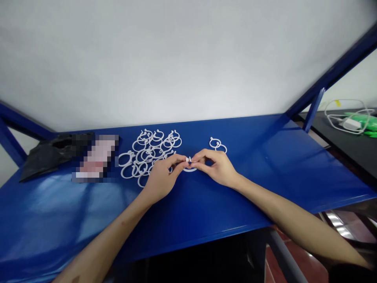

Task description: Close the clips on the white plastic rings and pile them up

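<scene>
Between my two hands is a white plastic shower curtain ring [190,169], its curved side toward me. My left hand [162,175] pinches one end of it between thumb and fingertips. The other end is pinched by my right hand [217,166], and the two ends stand close together. Part of the ring is hidden behind the fingers. Just left of my left hand lies a loose pile of similar white rings [143,146], several overlapping. Beyond my right hand, two more rings [215,140] lie touching or overlapping.
Everything rests on a blue table [253,135] against a pale wall. At the left are a black plastic bag [44,157] and a blurred-out flat pinkish object [97,157]. On a dark surface at the right sit a white cable [335,124] and a green bag [369,122].
</scene>
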The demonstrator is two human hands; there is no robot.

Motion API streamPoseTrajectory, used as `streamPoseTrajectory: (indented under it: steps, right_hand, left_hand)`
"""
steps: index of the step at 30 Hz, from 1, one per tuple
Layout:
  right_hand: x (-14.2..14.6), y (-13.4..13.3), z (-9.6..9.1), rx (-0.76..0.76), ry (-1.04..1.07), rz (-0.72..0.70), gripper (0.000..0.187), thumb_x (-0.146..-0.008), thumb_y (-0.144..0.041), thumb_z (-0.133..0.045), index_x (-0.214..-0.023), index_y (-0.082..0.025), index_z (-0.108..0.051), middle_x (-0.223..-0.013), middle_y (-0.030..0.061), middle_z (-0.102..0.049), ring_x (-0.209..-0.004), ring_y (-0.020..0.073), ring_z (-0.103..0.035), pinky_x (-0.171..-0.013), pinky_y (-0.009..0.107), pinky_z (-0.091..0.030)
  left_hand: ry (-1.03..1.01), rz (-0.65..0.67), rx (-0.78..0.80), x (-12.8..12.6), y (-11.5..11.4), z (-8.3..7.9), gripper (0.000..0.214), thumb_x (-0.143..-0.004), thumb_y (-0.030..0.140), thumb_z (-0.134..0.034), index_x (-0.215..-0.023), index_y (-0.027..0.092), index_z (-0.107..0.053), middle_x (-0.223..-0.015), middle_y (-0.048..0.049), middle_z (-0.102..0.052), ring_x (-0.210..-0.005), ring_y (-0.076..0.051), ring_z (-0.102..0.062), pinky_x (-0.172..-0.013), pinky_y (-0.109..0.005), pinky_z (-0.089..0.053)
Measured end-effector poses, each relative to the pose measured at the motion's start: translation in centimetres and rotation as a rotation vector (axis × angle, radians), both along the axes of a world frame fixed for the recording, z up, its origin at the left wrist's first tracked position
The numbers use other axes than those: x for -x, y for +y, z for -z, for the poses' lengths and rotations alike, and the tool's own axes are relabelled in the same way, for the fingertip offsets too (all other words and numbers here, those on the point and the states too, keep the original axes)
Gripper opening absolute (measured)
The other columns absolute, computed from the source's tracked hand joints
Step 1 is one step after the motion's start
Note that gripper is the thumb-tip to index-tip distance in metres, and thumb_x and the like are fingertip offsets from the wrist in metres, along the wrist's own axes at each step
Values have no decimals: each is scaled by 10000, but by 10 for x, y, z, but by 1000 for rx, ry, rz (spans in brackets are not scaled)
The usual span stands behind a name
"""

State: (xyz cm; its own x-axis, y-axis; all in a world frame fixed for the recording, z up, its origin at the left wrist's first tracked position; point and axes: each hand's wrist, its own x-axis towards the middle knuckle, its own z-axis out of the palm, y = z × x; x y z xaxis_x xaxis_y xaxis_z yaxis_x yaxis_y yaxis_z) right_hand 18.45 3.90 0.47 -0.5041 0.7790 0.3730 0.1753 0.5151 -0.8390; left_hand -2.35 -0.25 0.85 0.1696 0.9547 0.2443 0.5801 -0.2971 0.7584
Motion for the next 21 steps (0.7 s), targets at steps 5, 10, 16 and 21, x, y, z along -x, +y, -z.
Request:
streamPoseTrajectory:
  steps: [5, 10, 16, 21]
  right_hand:
    - [0, 0, 0, -77, 4, -10, 69, -901, -272, -717, -911, -205, -724, -863, 14, -742, -761, 130, -680, -687, 258, -528]
    - [-3, -2, 1, -322, -65, -96, 111, -967, -167, -606, -929, -203, -705, -884, 22, -746, -841, 142, -680, -761, 285, -555]
    - [-5, -7, 2, -502, -132, -158, 179, -999, -119, -506, -963, -185, -668, -885, 48, -735, -853, 167, -666, -747, 318, -553]
    - [-2, -5, -1, -385, -173, -59, 97, -987, -257, -591, -963, -211, -673, -888, 37, -733, -809, 168, -670, -725, 312, -555]
  left_hand:
    - [-27, 24, 18, 0, -2, 0, 135, -933, 279, -580, -933, 250, -712, -812, 44, -742, -683, -113, -658, -641, -232, -472]
    - [11, 92, -47, -4, -7, 0, 173, -898, 135, -562, -862, 237, -697, -706, 64, -721, -618, -89, -657, -627, -206, -480]
    - [142, 65, -291, -8, -11, 13, 185, -918, 121, -527, -829, 211, -661, -800, 11, -737, -737, -141, -676, -708, -276, -520]
    - [214, 68, -359, -7, -7, 10, 168, -972, 190, -515, -919, 205, -673, -800, -13, -703, -737, -155, -643, -704, -298, -526]
